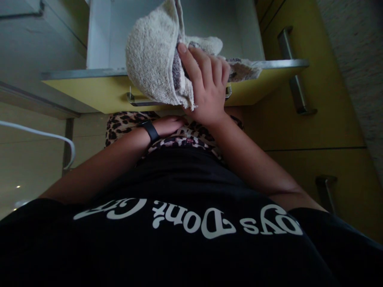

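My right hand (pixel 209 85) is closed on a worn towel (pixel 152 56), off-white with dark grey patches, its fingers bent over the bunched fabric. The towel lies across the top edge of an open drawer (pixel 101 73), with part of it hanging in front of the yellow drawer face and part spread along the rim to the right. Lower down, close to my lap, is my left hand (pixel 172 122), with a black band on its wrist. Its fingers are hidden behind the towel and my right wrist.
The drawer front has a metal handle (pixel 146 103), partly covered by the towel. To the right stand yellow cabinet fronts with metal handles (pixel 299 93). A white cable (pixel 44 133) curves over the tiled floor (pixel 30 155) at the left.
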### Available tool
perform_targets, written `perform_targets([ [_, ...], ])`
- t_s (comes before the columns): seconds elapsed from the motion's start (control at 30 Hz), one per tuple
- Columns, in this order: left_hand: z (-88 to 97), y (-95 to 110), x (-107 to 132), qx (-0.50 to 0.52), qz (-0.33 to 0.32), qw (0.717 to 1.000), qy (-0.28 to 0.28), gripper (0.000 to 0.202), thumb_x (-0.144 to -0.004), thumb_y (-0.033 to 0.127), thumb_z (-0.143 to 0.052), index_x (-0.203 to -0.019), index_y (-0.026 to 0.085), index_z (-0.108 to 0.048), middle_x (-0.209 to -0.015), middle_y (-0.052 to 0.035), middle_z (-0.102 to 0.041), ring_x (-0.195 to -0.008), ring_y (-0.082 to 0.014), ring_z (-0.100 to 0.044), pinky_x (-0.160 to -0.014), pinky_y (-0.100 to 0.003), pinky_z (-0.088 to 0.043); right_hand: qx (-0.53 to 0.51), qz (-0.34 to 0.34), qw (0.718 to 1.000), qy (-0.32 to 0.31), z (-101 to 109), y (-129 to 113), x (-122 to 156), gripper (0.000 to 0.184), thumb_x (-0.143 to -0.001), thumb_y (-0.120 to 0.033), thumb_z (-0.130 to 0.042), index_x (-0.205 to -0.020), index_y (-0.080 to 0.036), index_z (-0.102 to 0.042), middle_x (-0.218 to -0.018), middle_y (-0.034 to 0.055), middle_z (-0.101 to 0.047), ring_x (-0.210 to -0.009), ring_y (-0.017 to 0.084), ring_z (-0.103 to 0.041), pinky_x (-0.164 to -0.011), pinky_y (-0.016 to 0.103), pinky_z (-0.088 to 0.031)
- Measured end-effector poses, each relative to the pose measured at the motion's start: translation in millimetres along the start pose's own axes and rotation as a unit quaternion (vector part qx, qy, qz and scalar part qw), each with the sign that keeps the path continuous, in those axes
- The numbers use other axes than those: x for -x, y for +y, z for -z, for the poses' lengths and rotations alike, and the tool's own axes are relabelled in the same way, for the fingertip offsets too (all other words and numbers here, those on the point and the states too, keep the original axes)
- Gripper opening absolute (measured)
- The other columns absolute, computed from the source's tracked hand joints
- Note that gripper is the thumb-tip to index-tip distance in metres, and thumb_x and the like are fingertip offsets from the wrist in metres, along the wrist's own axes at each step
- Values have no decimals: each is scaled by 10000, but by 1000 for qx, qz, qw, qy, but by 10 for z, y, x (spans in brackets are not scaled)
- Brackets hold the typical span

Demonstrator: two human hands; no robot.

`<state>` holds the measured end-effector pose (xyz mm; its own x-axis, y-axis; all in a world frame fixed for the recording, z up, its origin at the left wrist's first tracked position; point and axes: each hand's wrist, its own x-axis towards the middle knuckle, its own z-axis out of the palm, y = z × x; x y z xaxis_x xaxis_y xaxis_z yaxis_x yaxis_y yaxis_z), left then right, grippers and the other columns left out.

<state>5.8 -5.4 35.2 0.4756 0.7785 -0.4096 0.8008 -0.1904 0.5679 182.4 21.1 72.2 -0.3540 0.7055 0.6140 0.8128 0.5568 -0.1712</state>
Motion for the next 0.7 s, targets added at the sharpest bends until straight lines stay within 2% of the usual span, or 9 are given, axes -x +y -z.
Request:
perform_targets([
  [0.23,-24,-53,-2,29,-12,1000,3,607,-1208,418,-247,-1420,82,-706,-1601,-43,-636,-1443,-249,-576,-1371,-362,-315,8,-8,1000,-8,20,-37,0,700,-1041,-590,-201,-1690,-405,-387,-1720,-9,-497,-1584,261,-528,-1376,500,-435],
  [0.43,-14,-62,1,-3,-25,1000,-7,624,-1205,396,-202,-1429,80,-691,-1581,-51,-650,-1431,-252,-609,-1363,-388,-343,31,-24,999,-3,30,-78,-8,681,-1035,-521,-225,-1686,-411,-393,-1706,-14,-514,-1559,253,-534,-1369,501,-436],
  [0.57,-11,-56,0,5,-32,999,4,601,-1182,357,-237,-1393,48,-707,-1631,-62,-607,-1506,-290,-557,-1395,-420,-291,37,-32,998,-27,62,-92,-18,681,-1024,-502,-258,-1690,-426,-376,-1728,-38,-482,-1576,247,-509,-1388,489,-419],
  [0.7,-4,-38,1,6,-22,1000,3,569,-1170,327,-274,-1407,26,-694,-1663,-74,-575,-1547,-308,-518,-1406,-448,-273,44,-25,998,-23,78,-98,-16,670,-1041,-504,-235,-1690,-420,-378,-1724,-35,-486,-1572,229,-507,-1383,474,-422],
])
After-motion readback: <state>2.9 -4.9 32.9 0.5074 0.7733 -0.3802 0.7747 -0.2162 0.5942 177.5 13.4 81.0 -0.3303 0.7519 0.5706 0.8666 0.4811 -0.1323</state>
